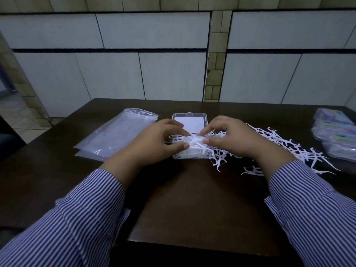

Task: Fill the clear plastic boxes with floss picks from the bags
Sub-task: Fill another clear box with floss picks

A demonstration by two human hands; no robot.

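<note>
A clear plastic box [189,120] lies open in the middle of the dark table, lid tipped back toward the wall. Its base holds a heap of white floss picks [194,149]. My left hand [154,141] and my right hand [237,135] meet over the box, and the fingers and thumbs of both pinch the same bundle of picks above the base. More loose floss picks [285,145] sprawl across the table to the right of the box, partly hidden under my right hand and wrist.
Two flat clear plastic bags [117,133] lie left of the box. A stack of closed, filled boxes [337,135] sits at the table's right edge. The dark table [192,199] ends near my sleeves. A tiled wall stands behind.
</note>
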